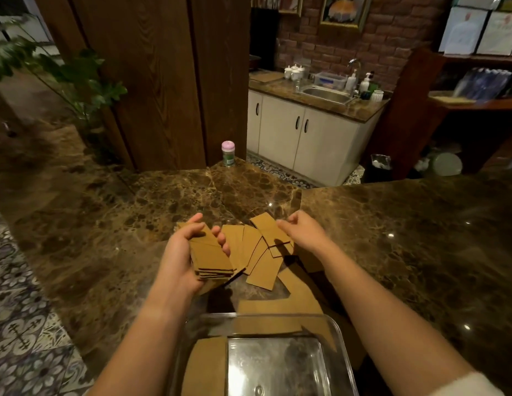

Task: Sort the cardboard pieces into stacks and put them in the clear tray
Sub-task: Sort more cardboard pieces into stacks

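Cardboard everywhere on this brown marble worktop (392,238), and we're mid-sort. The left hand (186,252) is cupped palm-up, fingers curled round a stack of rectangular pieces (211,257); going by the dark edge lines at its near end I'd say roughly 4 or 5 layers, though I can't count them for certain. Over on the other side, the right hand (302,228) reaches onto the fanned pieces (260,252) lying flat on the worktop, its fingertips touching the farthest piece (267,224). Whether it's pinching that piece or only pressing on it, I cannot tell.

So the step in hand looks like gathering: matching rectangles are being collected into the left-hand stack. The next move, I'd judge, calls for lifting or sliding 1 piece free of the fan without dragging its neighbours, then squaring it on top of the stack.

Count time: about 5 overlapping pieces in the fan, plus at least 2 larger pieces (280,307) nearer the person, partly behind the tray wall. 1 clear tray (342,347) sits closest, with 1 tan piece (204,367) already at its left side. 1 small pink-capped bottle (228,153) stands at the far edge.
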Available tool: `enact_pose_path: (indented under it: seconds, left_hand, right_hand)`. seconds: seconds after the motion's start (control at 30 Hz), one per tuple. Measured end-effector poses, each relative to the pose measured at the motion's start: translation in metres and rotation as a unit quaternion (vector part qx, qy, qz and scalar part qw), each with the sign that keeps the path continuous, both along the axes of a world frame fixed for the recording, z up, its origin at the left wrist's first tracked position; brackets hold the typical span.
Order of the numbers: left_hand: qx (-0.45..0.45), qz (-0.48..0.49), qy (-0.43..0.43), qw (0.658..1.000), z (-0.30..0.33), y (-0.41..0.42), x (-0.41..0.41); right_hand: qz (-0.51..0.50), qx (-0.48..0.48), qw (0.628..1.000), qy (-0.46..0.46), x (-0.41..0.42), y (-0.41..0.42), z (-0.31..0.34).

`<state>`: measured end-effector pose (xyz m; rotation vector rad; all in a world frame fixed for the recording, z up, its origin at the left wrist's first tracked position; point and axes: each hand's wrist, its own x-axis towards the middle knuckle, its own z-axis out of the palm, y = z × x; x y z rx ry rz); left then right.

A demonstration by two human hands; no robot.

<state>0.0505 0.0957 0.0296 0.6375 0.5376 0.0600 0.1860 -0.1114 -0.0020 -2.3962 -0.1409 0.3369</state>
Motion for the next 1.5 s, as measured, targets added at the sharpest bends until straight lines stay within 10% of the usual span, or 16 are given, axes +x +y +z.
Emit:
enact_pose_path:
  seconds: [0.3, 0.6, 0.83, 1.07, 1.33, 1.5]
  left_hand:
    - [-0.017, -0.002, 0.026, 1.0, -0.005, 0.001, 0.0]
    - [-0.029, 0.01, 0.035, 0.999, -0.01, 0.004, -0.001]
    - [-0.055, 0.01, 0.041, 0.998, -0.015, -0.007, -0.001]
    - [-0.048, -0.007, 0.032, 0.998, -0.006, -0.018, 0.0]
    - [-0.009, -0.059, -0.028, 0.998, 0.007, -0.041, -0.003]
    - [0.026, -0.113, -0.048, 0.992, 0.013, -0.048, -0.004]
  right_hand:
    - [-0.025, -0.22, 0.971, 0.086, 0.032, 0.068, -0.034]
    - [-0.08, 0.048, 0.983, 0.16, 0.027, 0.025, -0.014]
    - [0.037, -0.237, 0.96, 0.144, -0.003, -0.017, -0.026]
    - [-0.021, 0.013, 0.988, 0.151, -0.008, -0.033, 0.006]
    - [-0.06, 0.445, 0.871, 0.201, -0.063, -0.023, 0.058]
    - [-0.01, 0.472, 0.871, 0.136, -0.096, -0.017, 0.068]
